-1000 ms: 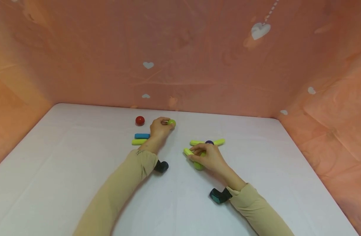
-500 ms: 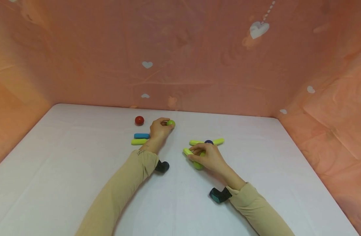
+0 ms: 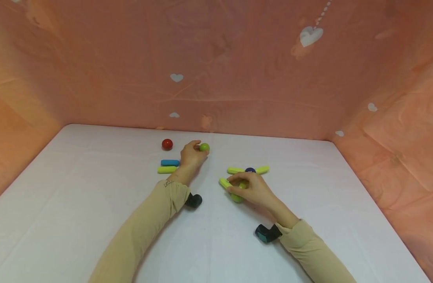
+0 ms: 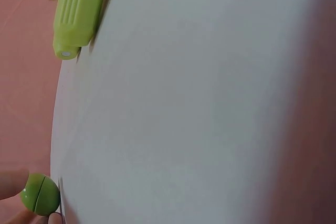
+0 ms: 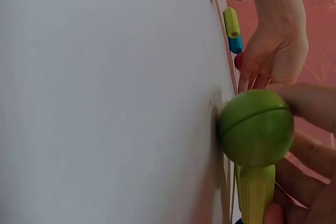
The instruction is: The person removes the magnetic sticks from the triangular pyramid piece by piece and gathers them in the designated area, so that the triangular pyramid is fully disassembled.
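In the head view my left hand holds a glossy green ball near the table's far edge. Fingertips touch this ball from two sides in the left wrist view. My right hand grips a joined piece of yellow-green ridged sticks and a green ball. One stick of it points up to the left. Up close in the right wrist view, the seamed ball sits on the end of a ridged stick. My fingers partly hide the joints.
Just beyond my right hand lie a dark blue ball and yellow-green sticks on either side. A red ball, a blue stick and a yellow-green stick lie left of my left hand. An orange cloth rises behind the table.
My right wrist has shifted slightly to the right, its fingers still on the joined piece. The upper fingers of my left hand have drawn back slightly at the green ball.
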`<action>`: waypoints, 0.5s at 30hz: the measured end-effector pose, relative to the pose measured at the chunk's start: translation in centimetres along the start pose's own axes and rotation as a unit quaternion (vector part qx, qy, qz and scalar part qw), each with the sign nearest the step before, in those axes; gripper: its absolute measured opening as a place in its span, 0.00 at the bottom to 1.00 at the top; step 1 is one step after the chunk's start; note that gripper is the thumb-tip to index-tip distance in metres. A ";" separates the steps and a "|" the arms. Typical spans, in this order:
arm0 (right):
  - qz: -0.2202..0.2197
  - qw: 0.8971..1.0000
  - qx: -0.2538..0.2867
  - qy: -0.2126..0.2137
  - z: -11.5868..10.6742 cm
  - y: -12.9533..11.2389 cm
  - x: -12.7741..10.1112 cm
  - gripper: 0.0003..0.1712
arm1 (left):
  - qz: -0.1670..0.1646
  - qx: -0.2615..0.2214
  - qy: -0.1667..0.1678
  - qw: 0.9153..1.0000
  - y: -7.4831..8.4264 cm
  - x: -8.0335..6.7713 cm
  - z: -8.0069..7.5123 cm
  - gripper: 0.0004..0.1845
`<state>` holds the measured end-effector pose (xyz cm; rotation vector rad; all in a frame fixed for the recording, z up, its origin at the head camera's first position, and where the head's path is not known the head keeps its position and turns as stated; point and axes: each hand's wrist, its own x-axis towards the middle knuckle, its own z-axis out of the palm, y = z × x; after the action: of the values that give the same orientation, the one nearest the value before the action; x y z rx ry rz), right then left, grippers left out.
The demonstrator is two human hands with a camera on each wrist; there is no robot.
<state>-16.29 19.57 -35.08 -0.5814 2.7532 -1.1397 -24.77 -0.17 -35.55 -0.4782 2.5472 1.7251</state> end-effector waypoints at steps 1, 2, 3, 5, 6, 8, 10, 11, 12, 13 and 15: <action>-0.007 1.000 -0.001 -0.002 -0.1 0.0 0.0 0.14 | 0.002 0.003 0.000 1.000 0.0 0.0 -0.1 0.29; -0.012 1.000 -0.002 -0.003 -0.1 0.1 -0.1 0.14 | 0.003 0.006 -0.002 1.000 -0.1 -0.1 -0.1 0.29; -0.017 1.000 -0.002 -0.004 -0.2 0.1 -0.1 0.14 | 0.006 0.012 -0.003 1.000 -0.1 -0.1 -0.2 0.30; -0.024 1.000 -0.001 -0.006 -0.3 0.2 -0.2 0.14 | 0.007 0.026 -0.010 1.000 -0.1 -0.2 -0.4 0.31; -0.024 1.000 0.001 -0.006 -0.4 0.3 -0.2 0.15 | 0.010 0.036 -0.014 0.999 -0.1 -0.2 -0.5 0.31; -0.026 1.000 0.007 -0.006 -0.6 0.4 -0.4 0.15 | 0.016 0.055 -0.023 0.998 -0.1 -0.3 -0.6 0.32; -0.034 0.999 0.010 -0.004 -0.9 0.5 -0.6 0.16 | 0.023 0.072 -0.032 0.997 -0.1 -0.4 -0.8 0.34; -0.038 0.999 0.011 -0.004 -1.1 0.5 -0.7 0.17 | 0.028 0.080 -0.034 0.996 0.0 -0.5 -0.8 0.34; -0.046 0.999 0.011 -0.003 -1.3 0.6 -0.8 0.18 | 0.035 0.088 -0.035 0.995 0.0 -0.6 -0.9 0.35; -0.052 0.999 0.012 -0.004 -1.5 0.6 -0.9 0.19 | 0.038 0.096 -0.036 0.994 0.0 -0.7 -1.0 0.35; -0.064 0.998 0.010 -0.008 -1.8 0.7 -1.0 0.20 | 0.048 0.110 -0.036 0.992 0.0 -1.0 -1.2 0.36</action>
<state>-16.02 21.63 -34.37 -0.7706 2.7222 -1.1818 -23.70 -1.01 -34.87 -0.2801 2.7047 1.4337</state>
